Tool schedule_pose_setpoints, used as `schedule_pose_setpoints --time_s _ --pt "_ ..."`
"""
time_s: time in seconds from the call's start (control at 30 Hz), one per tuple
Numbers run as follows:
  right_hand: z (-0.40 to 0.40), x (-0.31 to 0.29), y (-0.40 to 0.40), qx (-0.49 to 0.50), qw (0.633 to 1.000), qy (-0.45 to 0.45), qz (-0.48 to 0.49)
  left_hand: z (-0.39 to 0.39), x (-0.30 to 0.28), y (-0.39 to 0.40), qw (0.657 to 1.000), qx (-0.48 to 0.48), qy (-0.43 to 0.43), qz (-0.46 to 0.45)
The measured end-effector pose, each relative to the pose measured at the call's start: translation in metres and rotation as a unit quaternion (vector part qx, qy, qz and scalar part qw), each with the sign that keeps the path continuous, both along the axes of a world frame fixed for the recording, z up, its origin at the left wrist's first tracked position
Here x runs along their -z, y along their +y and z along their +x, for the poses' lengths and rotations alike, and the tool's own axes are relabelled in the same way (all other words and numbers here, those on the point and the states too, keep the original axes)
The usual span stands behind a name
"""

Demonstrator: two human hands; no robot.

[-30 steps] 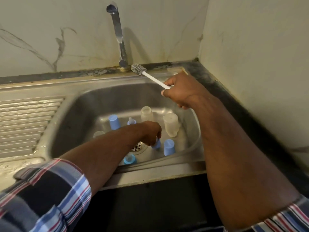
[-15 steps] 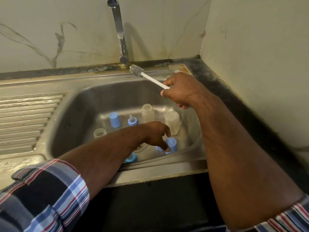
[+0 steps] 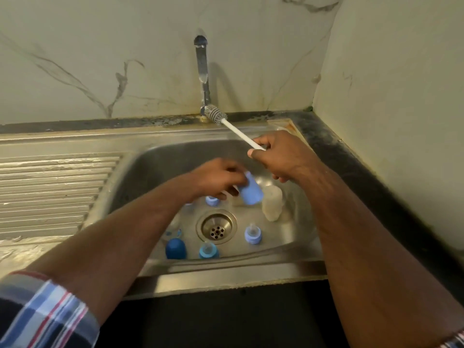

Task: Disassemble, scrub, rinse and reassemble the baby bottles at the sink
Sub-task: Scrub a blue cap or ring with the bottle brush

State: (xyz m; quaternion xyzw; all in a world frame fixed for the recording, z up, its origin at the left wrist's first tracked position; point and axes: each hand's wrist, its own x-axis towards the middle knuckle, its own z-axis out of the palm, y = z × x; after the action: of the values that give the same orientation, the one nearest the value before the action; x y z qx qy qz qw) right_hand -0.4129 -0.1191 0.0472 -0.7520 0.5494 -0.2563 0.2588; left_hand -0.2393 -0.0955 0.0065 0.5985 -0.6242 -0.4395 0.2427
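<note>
Inspector: The sink (image 3: pixel 140 172) holds every loose part, presumably so it all stays in reach of the tap (image 3: pixel 202 71). The right hand (image 3: pixel 281 156) is curled round the white handle of the bottle brush (image 3: pixel 233 128), whose bristle head points up and away toward the tap base; the brush appears parked clear while a part is fetched.

Clerk: And the other hand?

Inspector: The left hand (image 3: pixel 216 177) pinches a light blue cap (image 3: pixel 251 188), lifted off the basin floor just left of and below the right hand, tilted and blurred. Likely the next item for scrubbing.

Clerk: Remaining parts?

Inspector: A cloudy bottle body (image 3: pixel 272 202) stands just right of the cap; a dark blue cap (image 3: pixel 175 248) and teat rings (image 3: pixel 253 233) sit nearer the person, around the drain (image 3: pixel 217 227).
</note>
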Motion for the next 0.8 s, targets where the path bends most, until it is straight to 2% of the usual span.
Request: schedule_pose_setpoints --time_s 0.07,0.13,0.2,0.3,0.43,0.53,0.7,0.8 --pt "0.008 0.003 0.003 -0.011 1.000 -0.025 0.002 0.036 -0.008 0.006 0.976 -0.145 0.162 -0.002" --pt "0.018 0.009 0.007 -0.031 0.999 -0.032 0.003 0.066 -0.007 0.012 0.912 -0.254 0.323 0.003" --pt "0.029 0.015 0.011 -0.048 0.998 -0.027 0.005 0.088 0.000 0.016 0.853 -0.300 0.428 0.013" --pt "0.039 0.021 0.019 -0.079 0.996 -0.030 0.023 0.109 0.005 0.014 0.797 -0.338 0.500 0.013" --pt "0.043 0.023 0.023 -0.106 0.994 -0.010 -0.014 0.130 0.006 0.010 0.742 -0.381 0.552 0.007" --pt "0.043 0.024 0.023 -0.119 0.992 0.022 -0.045 0.139 0.012 0.003 0.736 -0.394 0.550 0.015" --pt "0.054 0.026 0.029 -0.112 0.974 0.154 -0.120 0.133 0.014 -0.006 0.767 -0.402 0.500 0.006" --pt "0.064 0.028 0.031 -0.106 0.954 0.241 -0.146 0.126 0.018 -0.009 0.800 -0.383 0.462 -0.008"
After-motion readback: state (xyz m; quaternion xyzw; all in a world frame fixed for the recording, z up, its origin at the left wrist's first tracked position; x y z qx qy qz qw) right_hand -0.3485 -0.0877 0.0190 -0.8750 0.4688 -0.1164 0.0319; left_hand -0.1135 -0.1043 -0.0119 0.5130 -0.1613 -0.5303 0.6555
